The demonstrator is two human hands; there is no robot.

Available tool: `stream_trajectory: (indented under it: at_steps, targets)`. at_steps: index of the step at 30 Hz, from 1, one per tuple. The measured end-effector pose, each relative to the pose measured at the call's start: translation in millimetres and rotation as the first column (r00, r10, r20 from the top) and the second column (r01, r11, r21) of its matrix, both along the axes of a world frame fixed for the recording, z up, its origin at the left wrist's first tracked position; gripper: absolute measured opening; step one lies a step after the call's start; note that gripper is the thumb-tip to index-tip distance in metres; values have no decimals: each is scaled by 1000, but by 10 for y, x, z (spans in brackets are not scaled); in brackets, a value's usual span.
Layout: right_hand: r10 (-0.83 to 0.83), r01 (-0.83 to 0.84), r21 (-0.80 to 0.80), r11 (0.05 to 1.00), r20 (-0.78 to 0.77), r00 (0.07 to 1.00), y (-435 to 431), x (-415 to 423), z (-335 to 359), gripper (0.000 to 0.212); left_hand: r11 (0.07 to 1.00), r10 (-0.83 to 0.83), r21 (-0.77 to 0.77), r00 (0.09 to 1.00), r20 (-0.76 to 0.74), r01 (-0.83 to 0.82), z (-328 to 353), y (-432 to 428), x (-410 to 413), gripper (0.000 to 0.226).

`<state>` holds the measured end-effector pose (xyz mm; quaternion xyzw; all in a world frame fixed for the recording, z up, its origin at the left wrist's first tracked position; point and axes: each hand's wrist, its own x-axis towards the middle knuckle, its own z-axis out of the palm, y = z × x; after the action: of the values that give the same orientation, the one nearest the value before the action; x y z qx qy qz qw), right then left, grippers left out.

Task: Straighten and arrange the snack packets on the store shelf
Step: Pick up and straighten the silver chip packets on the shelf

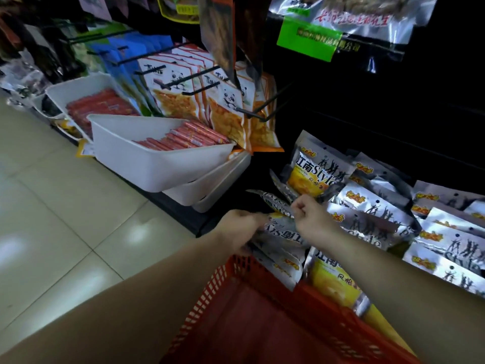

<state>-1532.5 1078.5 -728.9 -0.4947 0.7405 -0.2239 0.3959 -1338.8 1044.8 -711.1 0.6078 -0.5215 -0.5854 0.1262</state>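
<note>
Dark shelf point(367, 132) — left hand point(241, 227) and right hand point(311, 218) pinch a half-hidden silver packet point(282, 229).

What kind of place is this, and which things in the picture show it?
Most likely a shop's snack aisle: snack bags hang on hooks, white tubs hold red sausage sticks, and a red basket sits by piled silver packets.

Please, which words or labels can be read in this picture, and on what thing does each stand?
"江南Style": upright silver-and-yellow snack packet.
"江南Sty", inverted, partly covered: upside-down silver packet.
Green label and red characters on the clear hanging bag: too blurred to read.
White-and-orange panda packets: black characters too blurred to read.
</note>
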Motion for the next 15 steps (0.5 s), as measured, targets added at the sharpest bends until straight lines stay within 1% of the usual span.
stream_trajectory:
  at_steps: [1,2,4,6,8,11,13,15]
  targets:
    - [2,-2,1,1000,0,1000,35,4,-14,13,999,39,7,999,-32,-39,-17,-16,2,32]
    - [5,-5,-3,1000,4,1000,63,5,-19,14,998,51,-38,998,-21,-52,-42,-31,18,29]
    - [-16,17,-20,1000,37,999,100,0,-25,15,990,21,-144,997,72,-10,-82,-53,71,10]
    - [-48,50,-35,998,62,997,114,19,-30,18,982,-45,-172,985,169,75,-103,-68,130,19]
    - [-42,44,-52,998,55,998,105,60,-41,21,975,-39,-204,977,209,83,-86,-127,194,20]
    - [4,-5,-68,998,-3,1000,43,112,-12,17,961,79,-275,977,196,-23,-35,-197,282,17]
    - [-17,15,-103,995,-15,1000,-19,57,15,18,965,77,-259,983,169,-31,-38,-200,304,15]
    - [-72,71,-133,989,-5,997,-98,-59,51,21,966,31,-258,986,166,13,-68,-186,291,13]
